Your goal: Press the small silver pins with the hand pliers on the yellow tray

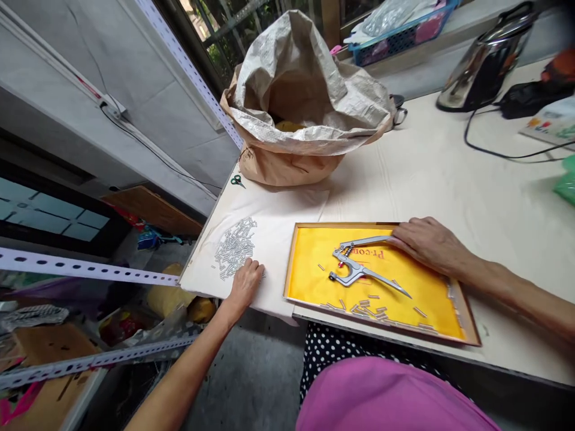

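Observation:
On the left of the table lies a heap of small silvery metal pins or tubes (234, 248). My left hand (247, 282) is at the heap's near right edge, its fingers curled down to the cloth; what is under the fingertips is hidden. A shallow tray (291, 263) with a yellow lining sits in front of me. Inside it lies a grey metal hand pliers (354, 272) with a spring between its arms. My right hand (426, 242) rests over the tray's far right rim, closed around the end of the pliers' upper handle. Several loose metal pins (366, 309) lie along the tray's near side.
A large open woven sack (291, 158) stands at the back, yellow stuff inside. Green-handled scissors (237, 180) lie by the left edge. Further right are a kettle (487, 57), its black cord (507, 157) and a green plastic bag (566, 182). A blue basket (399, 39) sits on the sill.

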The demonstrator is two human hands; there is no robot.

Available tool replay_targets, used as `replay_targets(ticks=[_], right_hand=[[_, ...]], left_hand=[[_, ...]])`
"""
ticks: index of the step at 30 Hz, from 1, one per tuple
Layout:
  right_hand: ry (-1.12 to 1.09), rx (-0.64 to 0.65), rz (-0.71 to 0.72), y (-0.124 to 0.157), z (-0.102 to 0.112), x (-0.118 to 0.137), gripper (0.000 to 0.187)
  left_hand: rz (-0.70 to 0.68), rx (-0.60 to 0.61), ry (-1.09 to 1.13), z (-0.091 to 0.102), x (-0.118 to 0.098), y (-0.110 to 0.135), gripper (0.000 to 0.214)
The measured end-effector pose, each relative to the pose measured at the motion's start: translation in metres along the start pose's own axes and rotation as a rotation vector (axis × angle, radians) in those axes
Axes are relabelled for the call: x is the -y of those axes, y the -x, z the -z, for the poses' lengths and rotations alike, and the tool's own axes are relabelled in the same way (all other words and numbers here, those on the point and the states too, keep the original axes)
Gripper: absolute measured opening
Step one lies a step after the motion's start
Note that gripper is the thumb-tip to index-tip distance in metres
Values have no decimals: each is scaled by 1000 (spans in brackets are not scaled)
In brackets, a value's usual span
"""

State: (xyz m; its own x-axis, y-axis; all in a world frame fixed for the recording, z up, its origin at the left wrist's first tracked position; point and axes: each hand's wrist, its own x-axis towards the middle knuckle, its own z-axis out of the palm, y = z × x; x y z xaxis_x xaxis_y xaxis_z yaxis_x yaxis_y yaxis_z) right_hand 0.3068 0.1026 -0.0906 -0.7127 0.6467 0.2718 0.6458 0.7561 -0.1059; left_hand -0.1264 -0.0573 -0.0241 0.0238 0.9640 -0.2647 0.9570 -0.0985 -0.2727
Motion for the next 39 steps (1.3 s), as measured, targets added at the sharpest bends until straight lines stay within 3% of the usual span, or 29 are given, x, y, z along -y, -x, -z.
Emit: replay_targets(ticks=[2,4,8,12,15,20,27,33,39], right_hand=[[22,-8,19,-2,1,0,46],[48,5,35,-3,4,3,44],[137,-8,-21,-2,17,25,36],[28,33,-6,4,28,64,32],[-74,89,-4,8,23,85,26],[-49,124,-54,10,9,93,17],[-55,157,35,10,14,89,19],[-51,185,23,5,14,88,18],[-52,203,16,2,12,84,18]], left_hand=[[3,-46,32,0,1,-1,24],[36,-170,146,2,-4,-2,23],[119,-393,655,22,-43,-8,17],[184,-282,1173,46,-104,-20,20],[195,-182,1333,53,-136,-34,21],[254,-61,1453,48,-152,-53,24],[336,3,1485,42,-158,-51,21],[353,27,1416,42,-160,-52,11],[355,123,1335,50,-159,-58,11]])
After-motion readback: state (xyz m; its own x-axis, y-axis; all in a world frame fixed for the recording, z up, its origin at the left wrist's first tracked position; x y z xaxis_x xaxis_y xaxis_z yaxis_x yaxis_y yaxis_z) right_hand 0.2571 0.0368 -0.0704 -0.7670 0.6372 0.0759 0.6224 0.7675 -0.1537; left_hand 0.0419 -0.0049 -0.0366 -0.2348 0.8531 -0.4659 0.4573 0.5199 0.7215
